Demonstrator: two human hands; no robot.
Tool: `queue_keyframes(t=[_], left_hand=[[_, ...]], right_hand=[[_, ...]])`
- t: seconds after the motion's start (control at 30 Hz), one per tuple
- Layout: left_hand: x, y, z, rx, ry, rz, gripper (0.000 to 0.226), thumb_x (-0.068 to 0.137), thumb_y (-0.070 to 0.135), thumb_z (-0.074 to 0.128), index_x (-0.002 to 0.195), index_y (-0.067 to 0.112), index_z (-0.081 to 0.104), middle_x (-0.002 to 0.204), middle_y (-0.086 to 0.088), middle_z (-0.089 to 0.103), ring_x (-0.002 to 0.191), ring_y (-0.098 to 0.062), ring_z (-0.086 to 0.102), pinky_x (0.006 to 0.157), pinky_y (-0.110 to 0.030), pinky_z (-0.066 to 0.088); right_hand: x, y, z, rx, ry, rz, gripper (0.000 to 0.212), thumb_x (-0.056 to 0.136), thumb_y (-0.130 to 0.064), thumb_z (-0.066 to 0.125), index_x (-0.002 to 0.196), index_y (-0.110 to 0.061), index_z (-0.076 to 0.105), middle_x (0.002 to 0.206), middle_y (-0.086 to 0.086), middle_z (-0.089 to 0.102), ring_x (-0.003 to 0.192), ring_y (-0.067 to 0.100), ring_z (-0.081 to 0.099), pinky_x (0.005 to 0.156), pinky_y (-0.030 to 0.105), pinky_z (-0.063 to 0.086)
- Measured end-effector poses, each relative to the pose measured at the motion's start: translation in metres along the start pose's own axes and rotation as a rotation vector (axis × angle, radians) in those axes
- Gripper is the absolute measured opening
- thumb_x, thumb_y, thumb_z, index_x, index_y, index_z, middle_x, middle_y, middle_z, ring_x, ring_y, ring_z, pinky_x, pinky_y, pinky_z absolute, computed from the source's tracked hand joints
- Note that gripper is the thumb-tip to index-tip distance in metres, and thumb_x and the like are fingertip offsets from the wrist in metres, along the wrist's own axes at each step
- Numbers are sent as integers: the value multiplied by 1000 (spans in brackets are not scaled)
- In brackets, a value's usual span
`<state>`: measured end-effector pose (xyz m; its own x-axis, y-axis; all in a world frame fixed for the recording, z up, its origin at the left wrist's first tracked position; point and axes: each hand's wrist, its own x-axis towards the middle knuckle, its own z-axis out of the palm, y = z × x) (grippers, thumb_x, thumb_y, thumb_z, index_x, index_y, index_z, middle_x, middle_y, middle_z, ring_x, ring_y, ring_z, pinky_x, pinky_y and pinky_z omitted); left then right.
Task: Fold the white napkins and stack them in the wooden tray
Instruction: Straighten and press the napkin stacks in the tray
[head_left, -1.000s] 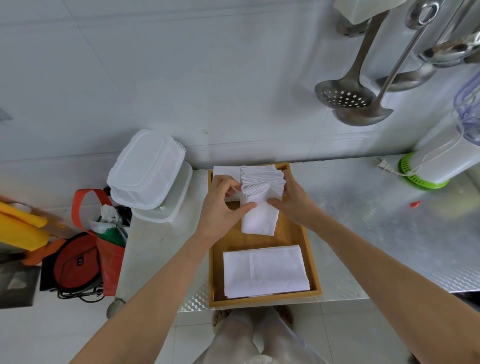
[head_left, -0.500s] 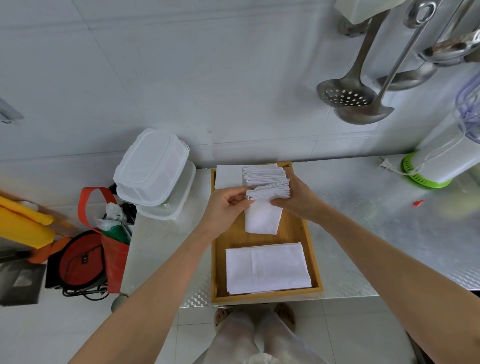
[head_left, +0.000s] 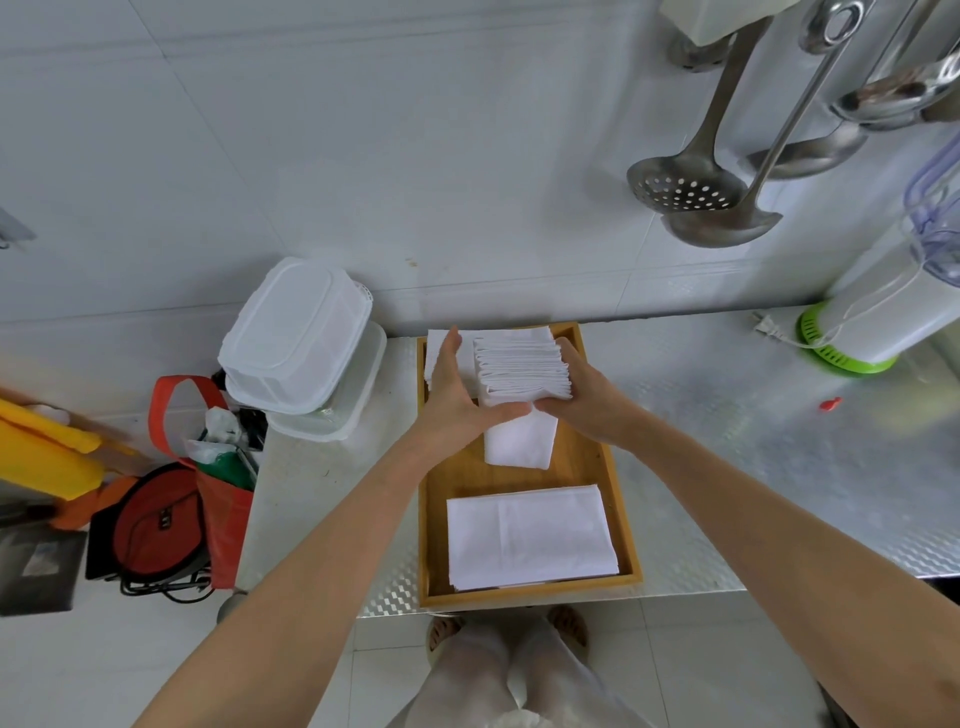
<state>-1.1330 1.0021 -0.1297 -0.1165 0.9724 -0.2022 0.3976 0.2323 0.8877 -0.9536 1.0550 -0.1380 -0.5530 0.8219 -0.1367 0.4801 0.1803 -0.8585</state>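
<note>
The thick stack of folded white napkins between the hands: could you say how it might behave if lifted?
The thick stack of folded white napkins is probably floppy: one layer droops below it. It likely splays or slides without a two-sided grip; the left hand and right hand flank it. Probably light.

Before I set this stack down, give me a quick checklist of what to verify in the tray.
1. Stack of folded white napkins supported on both sides: ok, left hand flat against one side, right hand gripping the other.
2. Stack edges lined up: ok, roughly even.
3. Loose white napkin hanging below the stack tucked in: not ok.
4. Bare floor in the wooden tray under the stack: ok.
5. Flat white napkin pile at the near end out of the way: ok.
6. Whether the stack rests on the flat white napkin behind it: cannot tell.
</note>
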Motion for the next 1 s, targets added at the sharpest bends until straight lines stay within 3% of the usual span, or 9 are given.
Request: queue_keyframes(t=[0.1, 0.2, 0.33, 0.5, 0.6, 0.73, 0.8, 0.9, 1.0], left_hand=[[6, 8, 10, -101, -27, 93, 96, 65, 22, 87, 138, 16, 24, 123, 3, 48, 116, -10, 50, 92, -17, 50], [5, 16, 15, -110, 23, 82, 79, 72, 23, 83, 132, 15, 32, 113, 8, 50, 102, -4, 53, 75, -3, 47], [5, 12, 10, -138, 42, 136, 69, 75, 25, 80, 128, 14, 39, 116, 7, 55, 106, -4, 56, 80, -7, 48], [-4, -4, 3, -2, -20, 165, 64, 74, 38, 78, 125, 20, 45, 113, 9, 60, 106, -5, 58, 78, -10, 50], [0, 2, -11, 196, -55, 275, 67, 72, 40, 81, 127, 23, 47, 116, 11, 60, 104, -1, 55, 76, -6, 45], [9, 28, -27, 605, -86, 431, 65, 74, 61, 69, 129, 33, 49, 117, 14, 61, 104, -7, 56, 76, -19, 42], [11, 41, -26, 853, -77, 393, 71, 71, 73, 60, 129, 35, 47, 109, 13, 62, 93, -9, 56, 71, -23, 39], [13, 47, -23, 988, -53, 326, 51, 78, 73, 52, 99, 27, 48, 90, 9, 57, 77, -10, 49, 63, -25, 34], [13, 45, -29, 850, -26, 387, 36, 90, 58, 48, 91, 23, 42, 81, 11, 50, 73, -10, 46, 59, -25, 29]], right_hand=[[2, -1, 2, 5, -4, -24, 60, 89, -12, 64, 139, -14, 30, 121, -7, 49, 117, 9, 48, 94, 21, 48], [2, -3, 4, 33, 15, -22, 60, 91, -12, 62, 140, -10, 28, 115, -16, 45, 115, 6, 46, 87, 7, 46], [2, -3, 3, 25, 60, -37, 59, 91, -12, 62, 139, -9, 28, 120, -10, 46, 112, 2, 45, 82, 3, 43], [-3, 12, 15, -24, -8, -12, 60, 89, -13, 64, 142, -16, 35, 131, -6, 51, 122, 12, 49, 100, 27, 46], [0, 16, 18, -61, -17, -4, 54, 88, -12, 64, 139, -16, 44, 130, -1, 57, 120, 14, 53, 99, 29, 47], [5, 8, 17, -62, 32, -33, 46, 90, -16, 63, 134, -15, 49, 123, 0, 61, 110, 10, 56, 85, 13, 46], [7, 1, 18, -62, 39, -39, 42, 91, -20, 61, 132, -15, 51, 118, -2, 62, 103, 7, 56, 80, 10, 45], [11, -5, 18, -56, 27, -17, 30, 90, -21, 63, 119, -14, 57, 108, -2, 66, 96, 12, 61, 83, 24, 52], [11, -7, 16, 26, 14, 30, 25, 88, -21, 66, 110, -12, 59, 101, -2, 64, 94, 15, 61, 81, 28, 52]])
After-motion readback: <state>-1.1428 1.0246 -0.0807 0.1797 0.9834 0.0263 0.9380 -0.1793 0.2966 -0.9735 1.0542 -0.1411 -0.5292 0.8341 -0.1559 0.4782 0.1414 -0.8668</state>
